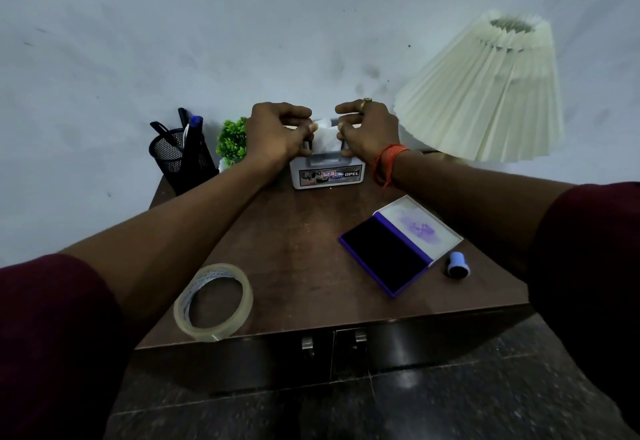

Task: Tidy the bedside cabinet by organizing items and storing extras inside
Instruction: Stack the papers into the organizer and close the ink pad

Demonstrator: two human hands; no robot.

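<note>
left hand (277, 131) and right hand (367, 129) each pinched the white tissue (325, 136), one at either side, above the box (327, 174) at the cabinet's (294, 231) back edge. a plant (232, 139) and pen holder (180, 159) stood left of it, a lamp (485, 93) right; tape (213, 301), ink pad (398, 242) and stamp (458, 265) lay nearer.

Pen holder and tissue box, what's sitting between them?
A small green plant stands between the black mesh pen holder and the tissue box, partly hidden by the left hand pinching the tissue, as the head view shows.
</note>
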